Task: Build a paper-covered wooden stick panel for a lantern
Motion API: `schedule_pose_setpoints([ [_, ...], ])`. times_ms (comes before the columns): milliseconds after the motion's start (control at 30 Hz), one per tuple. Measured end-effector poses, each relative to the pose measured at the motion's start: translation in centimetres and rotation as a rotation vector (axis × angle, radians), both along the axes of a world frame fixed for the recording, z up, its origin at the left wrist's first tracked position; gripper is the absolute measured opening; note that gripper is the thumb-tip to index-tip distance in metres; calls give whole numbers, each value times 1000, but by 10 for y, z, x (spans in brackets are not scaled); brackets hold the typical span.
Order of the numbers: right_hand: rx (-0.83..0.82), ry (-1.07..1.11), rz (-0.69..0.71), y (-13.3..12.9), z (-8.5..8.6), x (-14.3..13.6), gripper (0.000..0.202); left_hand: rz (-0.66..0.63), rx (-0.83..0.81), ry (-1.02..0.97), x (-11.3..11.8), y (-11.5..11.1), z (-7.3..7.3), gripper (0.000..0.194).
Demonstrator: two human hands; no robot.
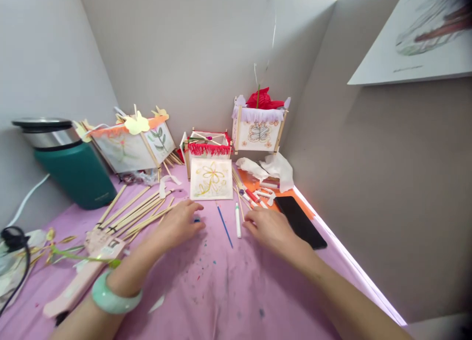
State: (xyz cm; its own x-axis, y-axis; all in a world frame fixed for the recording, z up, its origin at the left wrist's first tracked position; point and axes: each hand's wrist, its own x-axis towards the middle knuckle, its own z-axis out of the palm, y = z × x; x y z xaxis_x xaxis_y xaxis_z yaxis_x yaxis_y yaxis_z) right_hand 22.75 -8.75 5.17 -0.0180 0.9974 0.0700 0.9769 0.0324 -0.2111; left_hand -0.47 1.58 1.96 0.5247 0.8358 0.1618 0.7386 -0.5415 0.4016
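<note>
Marker (238,223) lies on the cloth (228,291) between the hands, its long axis pointing away from the person, just left of the nearer right hand (271,228), whose grip I cannot tell; left hand (180,223) loose, fingers parted.

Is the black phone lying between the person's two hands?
No, the black phone lies to the right of both the left hand and the right hand.
</note>
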Motion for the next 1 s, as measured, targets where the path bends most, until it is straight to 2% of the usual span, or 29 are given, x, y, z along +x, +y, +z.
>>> schedule_pose_setpoints([
  [67, 7, 9, -24, 29, -2, -8, 22, -6, 4, -5, -3, 2, -10, 39],
  [133, 32, 34, -68, 59, -7, -10, 21, 11, 8, -44, -4, 3, -13, 41],
  [267, 70, 112, -172, 110, -21, -7, 25, 165, -41, -118, -1, 13, -2, 39],
  [433, 104, 237, -244, 140, -36, -5, 28, 324, -77, -146, 9, 51, 9, 40],
  [567, 144, 359, -242, 140, -41, -3, 26, 364, -118, -192, 15, 74, 3, 32],
  [700, 215, 481, -219, 123, -37, 5, 24, 343, -101, -297, 15, 77, -6, 25],
  [767, 261, 537, -188, 113, -33, 8, 24, 330, -71, -360, 12, 76, -5, 23],
  [867, 354, 589, -122, 102, -26, 7, 29, 340, 15, -444, 1, 76, 6, 24],
  [1000, 470, 605, -48, 95, -23, 3, 30, 460, 190, -502, -31, 70, 34, 27],
])
